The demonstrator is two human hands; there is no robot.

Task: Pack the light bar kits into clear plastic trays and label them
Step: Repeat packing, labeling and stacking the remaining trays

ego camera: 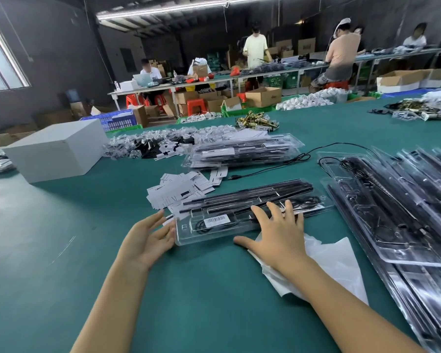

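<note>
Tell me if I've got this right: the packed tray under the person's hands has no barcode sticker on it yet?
Not quite. In the head view the tray under the hands already carries a white barcode sticker near its left end. The right hand does rest on it.

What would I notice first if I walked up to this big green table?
Two bare hands in the middle: the right hand lies flat on a clear plastic tray holding black light bars and a barcode label, while the left hand touches its near end. Behind it lies a heap of white paper labels, and more filled trays stack up at the right.
</note>
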